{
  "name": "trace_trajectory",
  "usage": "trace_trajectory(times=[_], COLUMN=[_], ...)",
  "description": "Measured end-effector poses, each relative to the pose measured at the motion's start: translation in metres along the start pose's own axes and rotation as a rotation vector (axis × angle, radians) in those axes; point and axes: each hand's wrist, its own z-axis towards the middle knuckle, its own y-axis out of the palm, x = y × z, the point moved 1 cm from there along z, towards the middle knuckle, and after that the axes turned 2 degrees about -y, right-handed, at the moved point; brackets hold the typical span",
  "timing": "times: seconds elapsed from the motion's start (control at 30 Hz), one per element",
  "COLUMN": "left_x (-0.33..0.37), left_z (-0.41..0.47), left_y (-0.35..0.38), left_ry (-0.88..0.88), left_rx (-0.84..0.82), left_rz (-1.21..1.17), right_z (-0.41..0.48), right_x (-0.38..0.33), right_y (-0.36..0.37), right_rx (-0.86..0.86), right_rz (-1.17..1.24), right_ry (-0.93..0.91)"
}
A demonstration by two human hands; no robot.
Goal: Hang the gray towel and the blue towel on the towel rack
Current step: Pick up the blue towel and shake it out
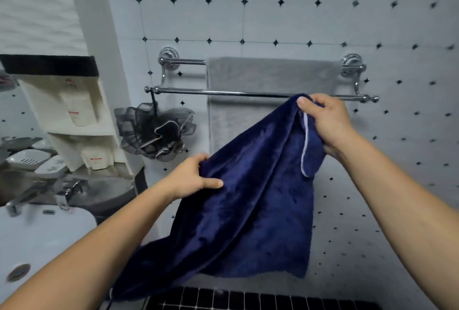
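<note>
Though behind blue towel (pixel 248 198), gray towel (pixel 268 73) on rack (pixel 183 90).

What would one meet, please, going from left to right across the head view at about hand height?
Soap dishes → mesh sponge → left hand → blue towel → right hand. The gray towel and rack overlap too much to place.

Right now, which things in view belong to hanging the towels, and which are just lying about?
Job: blue towel, gripped by left hand and right hand; gray towel, draped over the rear bar; towel rack.
Lying about: mesh bath pouf hung from the front bar's left end; white shelf with bottles; soap dishes; sink.
</note>
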Motion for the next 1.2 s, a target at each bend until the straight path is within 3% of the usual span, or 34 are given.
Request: trace_trajectory(times=[0.07,0.17,0.2,0.23,0.27,0.3,0.33,0.37,0.4,0.43,0.5,0.63,0.8,0.9,1.03,1.13,1.2], left_x=[0.04,0.108,0.124,0.136,0.144,0.149,0.151,0.151,0.152,0.154,0.158,0.175,0.2,0.206,0.2,0.189,0.179], left_z=[0.001,-0.003,-0.003,-0.003,-0.001,0.001,0.003,0.005,0.007,0.01,0.018,0.042,0.053,0.055,0.053,0.051,0.052], left_y=[0.025,0.069,0.078,0.085,0.086,0.086,0.085,0.085,0.086,0.089,0.095,0.102,0.114,0.109,0.096,0.088,0.083], left_ry=[0.224,0.782,0.914,0.992,1.025,1.034,1.026,0.991,0.935,0.875,0.724,0.46,0.411,0.43,0.482,0.472,0.481], left_rx=[0.226,0.362,0.376,0.376,0.375,0.377,0.38,0.38,0.383,0.387,0.394,0.439,0.479,0.457,0.274,0.034,-0.011], left_rz=[0.22,0.457,0.531,0.567,0.567,0.54,0.497,0.453,0.414,0.378,0.213,-0.074,-0.05,-0.06,-0.062,-0.04,0.045], right_z=[-0.002,-0.01,-0.01,-0.017,-0.026,-0.027,-0.024,-0.03,-0.036,-0.029,-0.028,-0.041,-0.065,-0.075,-0.078,-0.074,-0.068], right_x=[-0.002,-0.002,0.002,0.002,0.002,0.011,0.011,0.014,0.013,0.012,0.012,0.009,0.039,0.068,0.085,0.074,0.058], right_y=[0.002,0.016,0.025,0.021,0.025,0.025,0.018,0.01,0.013,0.002,-0.018,-0.035,-0.046,-0.058,-0.069,-0.063,-0.057], right_rx=[0.035,-0.1,-0.081,-0.201,-0.078,0.029,0.011,-0.147,-0.203,-0.151,-0.126,-0.352,-0.119,-0.006,0.04,0.083,0.113], right_rz=[0.097,0.138,0.002,-0.019,-0.266,-0.572,-0.331,0.038,0.114,0.179,0.094,0.268,-0.489,-0.636,-0.349,-0.083,0.006], right_ry=[0.127,0.24,0.286,0.463,0.483,0.449,0.551,0.699,0.606,0.573,0.483,0.349,0.149,0.181,0.378,0.368,0.308])
